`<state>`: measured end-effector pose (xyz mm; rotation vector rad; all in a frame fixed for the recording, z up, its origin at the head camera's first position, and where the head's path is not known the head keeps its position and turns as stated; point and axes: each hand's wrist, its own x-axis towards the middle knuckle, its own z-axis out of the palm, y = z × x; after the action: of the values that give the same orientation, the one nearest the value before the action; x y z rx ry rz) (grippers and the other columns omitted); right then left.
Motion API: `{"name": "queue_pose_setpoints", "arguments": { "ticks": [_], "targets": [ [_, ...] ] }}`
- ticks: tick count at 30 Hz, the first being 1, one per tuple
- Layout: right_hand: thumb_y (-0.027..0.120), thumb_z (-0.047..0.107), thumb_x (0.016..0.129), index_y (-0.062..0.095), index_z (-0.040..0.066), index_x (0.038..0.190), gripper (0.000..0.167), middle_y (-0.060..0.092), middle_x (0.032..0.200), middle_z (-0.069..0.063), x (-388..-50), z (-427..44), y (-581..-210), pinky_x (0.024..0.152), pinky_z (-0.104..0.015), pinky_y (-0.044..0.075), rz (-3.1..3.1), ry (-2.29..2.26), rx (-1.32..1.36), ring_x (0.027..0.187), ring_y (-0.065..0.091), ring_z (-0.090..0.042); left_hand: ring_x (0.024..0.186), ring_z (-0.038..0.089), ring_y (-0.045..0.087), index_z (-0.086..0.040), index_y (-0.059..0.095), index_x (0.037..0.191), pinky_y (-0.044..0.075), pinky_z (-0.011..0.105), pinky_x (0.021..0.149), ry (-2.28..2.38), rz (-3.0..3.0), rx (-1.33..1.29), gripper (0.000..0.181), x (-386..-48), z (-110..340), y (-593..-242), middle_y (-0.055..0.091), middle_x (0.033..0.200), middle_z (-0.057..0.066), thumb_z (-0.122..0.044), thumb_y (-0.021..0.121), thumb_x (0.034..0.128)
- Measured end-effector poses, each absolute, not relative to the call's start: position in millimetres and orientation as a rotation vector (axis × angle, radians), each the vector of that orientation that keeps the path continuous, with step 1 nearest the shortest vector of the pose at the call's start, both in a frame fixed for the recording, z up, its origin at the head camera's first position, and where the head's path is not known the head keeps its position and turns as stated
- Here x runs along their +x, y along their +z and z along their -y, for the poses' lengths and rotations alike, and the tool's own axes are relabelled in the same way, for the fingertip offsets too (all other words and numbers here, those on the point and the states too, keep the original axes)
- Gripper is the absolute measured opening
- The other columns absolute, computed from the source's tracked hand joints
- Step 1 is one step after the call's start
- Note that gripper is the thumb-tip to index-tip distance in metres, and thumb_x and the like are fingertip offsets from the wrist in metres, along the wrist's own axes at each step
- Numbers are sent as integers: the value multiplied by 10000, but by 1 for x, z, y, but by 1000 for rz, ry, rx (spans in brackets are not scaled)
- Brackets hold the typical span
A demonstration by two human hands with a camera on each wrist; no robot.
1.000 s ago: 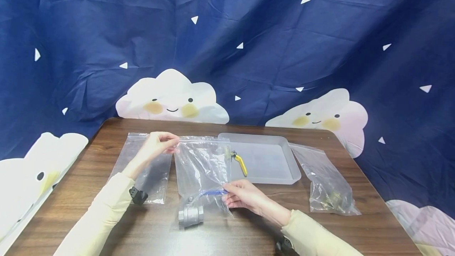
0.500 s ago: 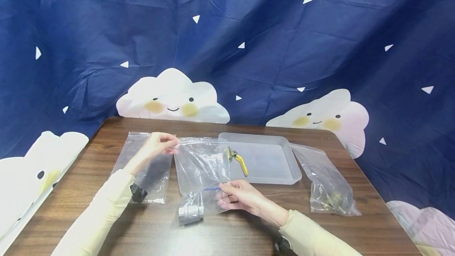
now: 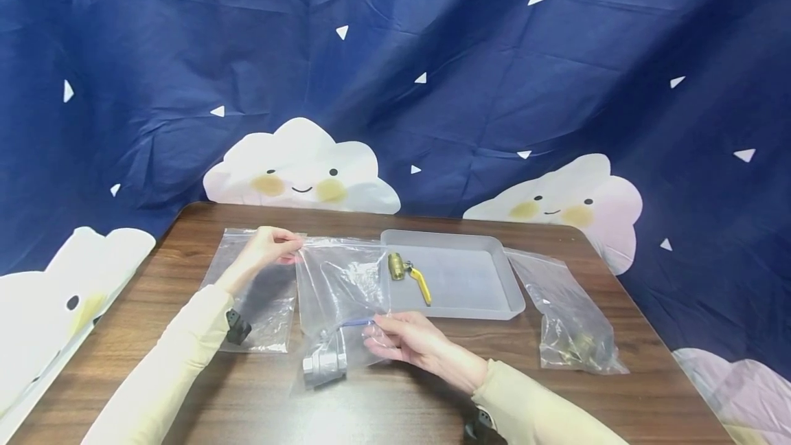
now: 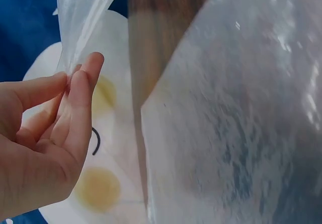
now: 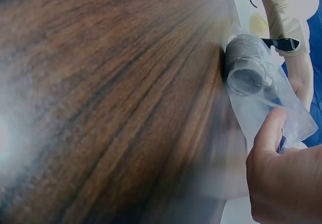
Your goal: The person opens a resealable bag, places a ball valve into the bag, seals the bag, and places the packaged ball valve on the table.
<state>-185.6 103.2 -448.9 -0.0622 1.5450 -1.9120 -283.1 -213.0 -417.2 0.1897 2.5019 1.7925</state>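
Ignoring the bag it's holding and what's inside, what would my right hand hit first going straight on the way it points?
Probably the flat bag lying on the left of the table. Your right hand points left; its height is unclear, so it might pass over that and meet your left sleeve.

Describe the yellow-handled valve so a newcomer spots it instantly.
On the brown table, find the shallow pale tray. The brass valve lies inside, at its left end. Its yellow handle sets it apart from the bagged silver valve, whose handle is blue.
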Motion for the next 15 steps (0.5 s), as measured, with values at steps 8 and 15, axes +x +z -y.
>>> {"name": "queue_pose_setpoints", "arguments": {
  "ticks": [8, 15],
  "targets": [
    [548, 138, 1005, 529, -147, 1244, 372, 753, 959, -72, -192, -94, -451, 819, -235, 601, -1548, -1920, -21, 815, 730, -111, 657, 79, 709, 171, 642, 1094, 624, 303, 723, 1717, -2581, 149, 285, -296, 218, -418, 744, 839, 112, -58, 651, 924],
    [519, 138, 1021, 393, -191, 1376, 500, 643, 1243, -289, -195, -84, -454, 846, -230, 594, -1543, -1971, 18, 865, 730, -121, 739, 212, 758, 162, 644, 1128, 623, 341, 751, 1663, -2629, 151, 309, -298, 225, -421, 725, 1005, 283, -76, 638, 931]
  ]
}}
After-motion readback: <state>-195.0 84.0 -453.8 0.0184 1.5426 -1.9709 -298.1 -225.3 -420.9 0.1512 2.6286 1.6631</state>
